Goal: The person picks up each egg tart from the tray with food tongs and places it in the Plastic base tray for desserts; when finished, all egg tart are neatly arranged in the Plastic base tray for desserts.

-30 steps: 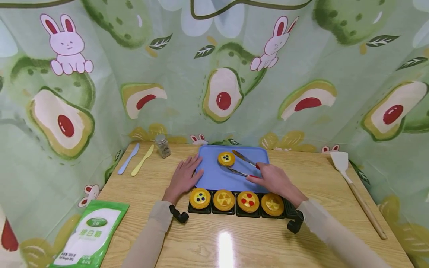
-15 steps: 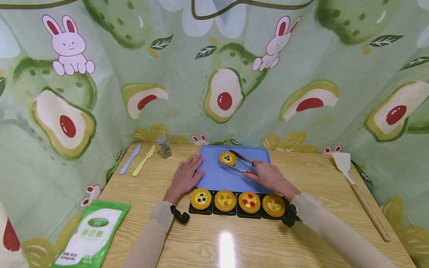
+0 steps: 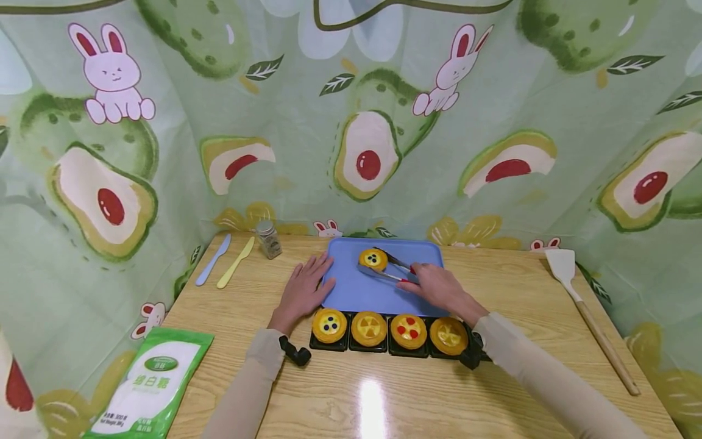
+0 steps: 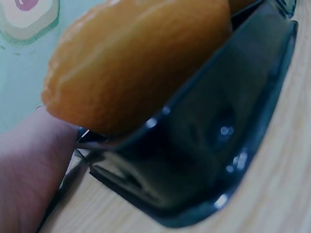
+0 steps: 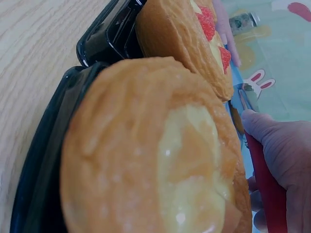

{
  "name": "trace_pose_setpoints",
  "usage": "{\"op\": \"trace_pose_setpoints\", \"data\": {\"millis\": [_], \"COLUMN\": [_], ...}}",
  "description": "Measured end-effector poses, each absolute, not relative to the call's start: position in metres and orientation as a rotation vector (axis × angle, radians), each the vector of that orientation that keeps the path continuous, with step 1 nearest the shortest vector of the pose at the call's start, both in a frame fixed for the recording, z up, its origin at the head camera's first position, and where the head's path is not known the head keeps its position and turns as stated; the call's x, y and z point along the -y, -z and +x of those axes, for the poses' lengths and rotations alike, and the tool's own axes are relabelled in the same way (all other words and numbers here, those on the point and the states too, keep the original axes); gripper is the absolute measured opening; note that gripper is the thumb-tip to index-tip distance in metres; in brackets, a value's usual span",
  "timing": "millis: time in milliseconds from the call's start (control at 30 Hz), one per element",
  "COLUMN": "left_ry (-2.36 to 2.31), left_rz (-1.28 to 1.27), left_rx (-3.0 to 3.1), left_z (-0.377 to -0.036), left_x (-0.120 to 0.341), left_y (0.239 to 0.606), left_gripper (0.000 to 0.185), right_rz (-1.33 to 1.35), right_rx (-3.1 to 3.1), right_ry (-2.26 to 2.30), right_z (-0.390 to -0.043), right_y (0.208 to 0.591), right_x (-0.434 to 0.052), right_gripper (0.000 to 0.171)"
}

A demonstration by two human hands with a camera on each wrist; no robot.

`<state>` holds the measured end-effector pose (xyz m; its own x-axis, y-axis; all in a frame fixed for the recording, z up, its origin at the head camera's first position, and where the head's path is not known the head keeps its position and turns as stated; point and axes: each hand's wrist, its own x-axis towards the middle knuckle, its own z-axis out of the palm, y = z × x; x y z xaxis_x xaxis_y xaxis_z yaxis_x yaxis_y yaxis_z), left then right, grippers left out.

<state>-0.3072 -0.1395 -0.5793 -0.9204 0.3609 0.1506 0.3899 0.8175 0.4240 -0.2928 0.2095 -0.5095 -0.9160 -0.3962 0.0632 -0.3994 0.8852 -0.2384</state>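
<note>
My right hand grips metal tongs by their red handles. The tongs' tips lie on either side of an egg tart with dark berries, which sits on the blue tray; whether both tips touch it I cannot tell. My left hand lies flat with straight fingers at the tray's left edge, fingertips touching the rim. In front of the tray stands a row of several tarts in black plastic cups: a berry tart, a plain-topped tart, a red-fruit tart and another tart.
At the back left stand a small glass shaker, a blue knife and a yellow knife. A green-and-white sugar bag lies front left. A spatula with a wooden handle lies along the right. A printed curtain surrounds the table.
The tongs have moved slightly left and narrowed around the berry tart on the tray. My right hand has shifted a little left with them. The left hand has stayed in place.
</note>
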Motion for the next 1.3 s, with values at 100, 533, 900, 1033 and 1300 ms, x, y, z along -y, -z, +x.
{"op": "trace_pose_setpoints", "data": {"millis": [100,533,900,1033,1300], "left_ry": [0.687,0.675,0.661,0.663,0.69], "left_rz": [-0.613,-0.615,-0.61,-0.61,-0.611], "left_rx": [2.93,2.937,2.939,2.941,2.924], "left_z": [-0.308,-0.309,-0.309,-0.309,-0.307], "left_x": [0.14,0.139,0.138,0.138,0.138], "left_y": [0.581,0.583,0.582,0.582,0.581], "left_gripper": [0.065,0.066,0.066,0.067,0.065], "right_rz": [0.653,0.674,0.652,0.653,0.633], "right_rx": [3.03,2.996,2.93,2.91,2.882], "right_ry": [-0.404,-0.491,-0.513,-0.519,-0.517], "right_z": [-0.292,-0.286,-0.28,-0.273,-0.252], "right_y": [0.51,0.506,0.49,0.481,0.469], "right_x": [-0.21,-0.215,-0.226,-0.229,-0.235], "right_gripper": [0.047,0.042,0.047,0.046,0.049]}}
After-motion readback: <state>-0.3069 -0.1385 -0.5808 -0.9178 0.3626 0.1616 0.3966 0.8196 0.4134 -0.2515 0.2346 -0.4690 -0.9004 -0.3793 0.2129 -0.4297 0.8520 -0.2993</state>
